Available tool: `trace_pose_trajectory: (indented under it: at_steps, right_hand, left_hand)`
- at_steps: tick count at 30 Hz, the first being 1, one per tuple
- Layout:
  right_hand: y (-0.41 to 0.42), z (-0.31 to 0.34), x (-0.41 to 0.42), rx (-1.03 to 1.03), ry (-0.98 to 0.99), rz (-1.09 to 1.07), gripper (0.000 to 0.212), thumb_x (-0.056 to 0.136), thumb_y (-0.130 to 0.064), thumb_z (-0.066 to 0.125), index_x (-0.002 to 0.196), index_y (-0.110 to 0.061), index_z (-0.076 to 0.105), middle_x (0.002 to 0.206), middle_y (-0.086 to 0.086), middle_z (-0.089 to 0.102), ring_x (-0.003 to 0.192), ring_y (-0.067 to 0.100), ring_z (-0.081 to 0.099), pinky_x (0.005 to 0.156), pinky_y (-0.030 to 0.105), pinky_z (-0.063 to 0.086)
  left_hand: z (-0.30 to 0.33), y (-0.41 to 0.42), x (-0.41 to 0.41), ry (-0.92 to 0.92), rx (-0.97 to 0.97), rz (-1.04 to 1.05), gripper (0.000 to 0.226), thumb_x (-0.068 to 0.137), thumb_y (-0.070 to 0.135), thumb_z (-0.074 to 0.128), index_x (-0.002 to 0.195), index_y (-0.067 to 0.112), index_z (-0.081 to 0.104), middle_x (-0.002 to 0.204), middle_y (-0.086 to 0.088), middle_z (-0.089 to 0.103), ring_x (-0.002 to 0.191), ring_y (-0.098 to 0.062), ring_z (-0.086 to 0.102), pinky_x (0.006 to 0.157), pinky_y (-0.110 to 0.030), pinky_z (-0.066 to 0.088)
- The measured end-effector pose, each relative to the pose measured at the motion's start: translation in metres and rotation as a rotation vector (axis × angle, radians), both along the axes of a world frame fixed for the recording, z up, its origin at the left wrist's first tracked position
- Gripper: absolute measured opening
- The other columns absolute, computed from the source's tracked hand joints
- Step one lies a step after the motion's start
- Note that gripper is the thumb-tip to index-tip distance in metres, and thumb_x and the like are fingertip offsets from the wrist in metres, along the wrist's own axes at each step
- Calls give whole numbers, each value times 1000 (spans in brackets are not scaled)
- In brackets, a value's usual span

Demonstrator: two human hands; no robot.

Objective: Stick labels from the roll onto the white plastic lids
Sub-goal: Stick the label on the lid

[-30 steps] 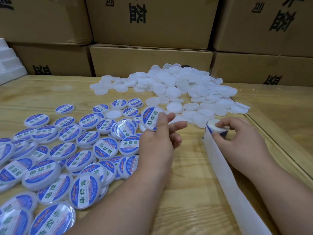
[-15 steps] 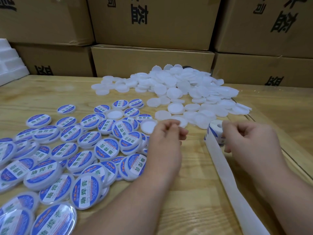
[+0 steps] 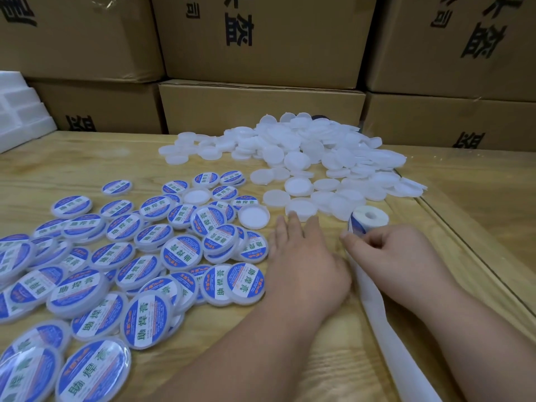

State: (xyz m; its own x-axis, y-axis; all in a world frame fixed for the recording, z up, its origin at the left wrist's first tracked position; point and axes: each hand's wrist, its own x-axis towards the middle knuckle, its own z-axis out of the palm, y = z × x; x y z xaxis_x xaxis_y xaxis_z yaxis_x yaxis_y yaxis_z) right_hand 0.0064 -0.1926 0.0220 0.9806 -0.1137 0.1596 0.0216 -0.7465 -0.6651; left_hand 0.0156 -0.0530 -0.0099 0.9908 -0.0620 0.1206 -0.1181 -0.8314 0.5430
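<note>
Head view gives us a wooden counter (image 3: 87, 163) with a raised strip along its right edge, running from far centre-right toward the near right corner. Stacked cardboard boxes (image 3: 261, 105) wall off the far side, and a white foam block (image 3: 20, 111) sits at the far left. We see bare wood in the near centre, under and between our forearms, and a broad bare patch at the far left of the counter.

Labelled lids (image 3: 116, 271) with blue and white stickers crowd the left half, many overlapping. One plain lid (image 3: 253, 216) lies open side up at the right fringe of that group. The heap of white plastic lids (image 3: 319, 158) sits in the far centre, spreading toward the right edge, its nearest lids just beyond our fingertips.

Our left hand (image 3: 301, 262) lies palm down on the counter, fingers straight and close together, pointing away toward the nearest plain lid (image 3: 301, 208); the tips reach its near rim and hold nothing. Its left side is just beside the nearest labelled lids.

Our right hand (image 3: 397, 256) is curled, fingers (image 3: 352, 237) pinching at the near side of the label roll (image 3: 368, 220), which stands on end just in front of the heap, with a blue label showing on its left side. White backing paper (image 3: 385, 329) trails from the roll under that hand toward the near edge, lying between our two forearms.
</note>
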Motion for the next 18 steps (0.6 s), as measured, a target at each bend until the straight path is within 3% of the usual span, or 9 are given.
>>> trace_pose_trajectory:
  at_steps: [2,4,10,14,18]
  right_hand:
    - [1,-1,0,16,33,16,48,88,-46,61,61,-6,58,51,5,63,48,23,54,52,36,47]
    - [0,-2,1,17,39,18,41,88,-36,60,64,-3,58,59,12,66,56,29,58,56,39,52]
    - [-5,-4,4,83,53,46,30,81,-27,56,59,-8,48,59,16,62,45,16,47,50,31,39]
    - [-7,-6,5,106,52,61,33,80,-27,56,51,-18,44,48,0,49,43,13,40,48,28,34]
    - [-11,-8,6,120,48,75,30,79,-29,55,54,-15,44,50,-1,46,44,13,39,47,28,34]
  left_hand:
    - [0,1,14,-3,4,59,78,91,43,50,158,20,15,170,-12,-4,155,-30,-13,124,-46,0]
    - [1,3,31,-5,2,96,82,90,46,52,158,20,14,169,-13,-5,155,-30,-13,125,-46,3]
    - [-2,8,73,-4,57,145,92,84,60,52,159,25,11,169,-12,-1,154,-39,-8,124,-50,3]
    - [0,10,93,49,141,176,100,80,78,46,159,28,13,169,-13,3,154,-40,-2,123,-52,5]
    - [0,6,93,22,241,151,81,86,75,37,153,31,30,164,-10,23,148,-37,20,119,-53,13]
